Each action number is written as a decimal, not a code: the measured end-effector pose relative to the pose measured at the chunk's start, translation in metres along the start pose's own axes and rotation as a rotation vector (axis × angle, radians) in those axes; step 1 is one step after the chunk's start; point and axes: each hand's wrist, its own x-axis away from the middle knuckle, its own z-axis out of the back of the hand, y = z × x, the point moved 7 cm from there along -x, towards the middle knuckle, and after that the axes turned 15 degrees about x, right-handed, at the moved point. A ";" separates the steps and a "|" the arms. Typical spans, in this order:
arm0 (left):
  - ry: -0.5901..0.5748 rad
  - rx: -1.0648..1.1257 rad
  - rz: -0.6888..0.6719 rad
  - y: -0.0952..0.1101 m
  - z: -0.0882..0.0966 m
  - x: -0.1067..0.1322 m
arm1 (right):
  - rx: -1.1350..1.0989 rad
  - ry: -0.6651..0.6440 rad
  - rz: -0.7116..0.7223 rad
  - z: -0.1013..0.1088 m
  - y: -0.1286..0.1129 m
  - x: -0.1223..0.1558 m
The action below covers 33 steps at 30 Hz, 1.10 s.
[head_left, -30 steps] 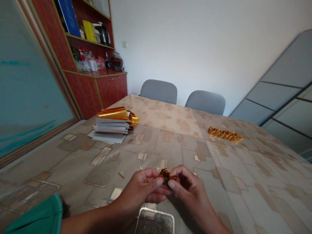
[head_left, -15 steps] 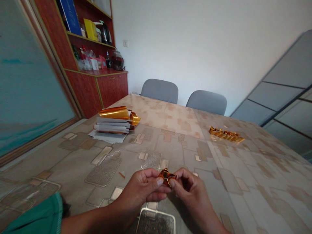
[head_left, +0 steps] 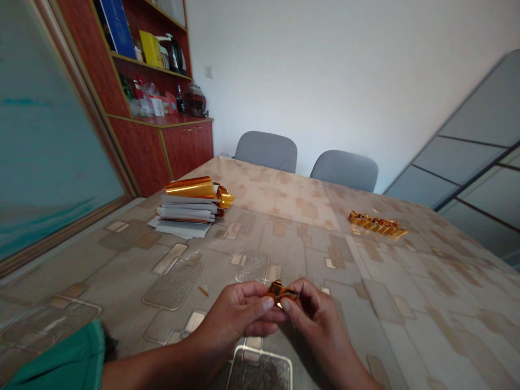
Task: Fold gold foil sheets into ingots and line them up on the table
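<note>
A small folded piece of shiny gold foil paper (head_left: 280, 292) is pinched between both hands above the near part of the table. My left hand (head_left: 249, 309) grips its left side, thumb on top and fingers beneath. On its right side, my right hand (head_left: 311, 311) presses with thumb and index finger. The fingers hide part of the folded paper. To the right on the table lies a row of folded gold foil pieces (head_left: 377, 225). A stack of gold and white paper sheets (head_left: 189, 208) sits at the left, its top sheet curled.
A patterned cover lies over the table (head_left: 292, 200). A small orange scrap (head_left: 203, 291) rests left of my hands. Two grey chairs (head_left: 266, 150) stand at the far edge. At the back left is a red-brown cabinet (head_left: 187, 141) with bottles and boxes.
My right fingers and thumb have shifted slightly on the foil paper, and its right side looks flatter and turned a little. The stack and the row are unmoved.
</note>
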 end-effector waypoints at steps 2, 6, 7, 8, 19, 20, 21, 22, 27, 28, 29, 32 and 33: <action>0.013 -0.002 0.004 0.000 0.001 0.000 | -0.036 0.015 0.020 0.001 -0.001 0.000; 0.013 -0.017 0.000 0.000 0.001 0.000 | 0.021 0.014 0.091 0.002 -0.011 0.000; 0.010 -0.022 0.001 -0.001 0.001 0.000 | 0.042 0.002 0.101 0.002 -0.014 0.000; 0.009 -0.024 0.000 -0.001 0.001 0.000 | 0.049 0.000 0.101 0.003 -0.016 0.000; 0.038 -0.056 -0.020 -0.002 0.006 -0.003 | 0.236 0.030 0.136 0.009 -0.021 -0.001; 0.046 -0.059 -0.025 -0.002 0.007 -0.003 | 0.255 0.032 0.143 0.009 -0.022 -0.001; 0.056 -0.061 -0.028 -0.002 0.007 -0.003 | 0.263 0.036 0.150 0.009 -0.022 0.000; 0.066 -0.063 -0.030 -0.002 0.008 -0.003 | 0.264 0.037 0.157 0.009 -0.023 0.000; 0.065 -0.070 -0.016 -0.003 0.007 -0.005 | 0.231 0.019 0.141 0.007 -0.024 0.000; 0.063 -0.067 -0.016 -0.003 0.007 -0.005 | 0.217 0.013 0.125 0.006 -0.022 0.000; 0.064 -0.064 -0.020 -0.003 0.007 -0.006 | 0.193 0.010 0.108 0.005 -0.020 -0.001; 0.075 -0.061 -0.023 -0.002 0.007 -0.006 | 0.111 0.015 0.050 0.002 -0.012 -0.001; 0.075 -0.063 -0.021 -0.002 0.007 -0.005 | 0.087 0.029 0.036 0.001 -0.011 0.000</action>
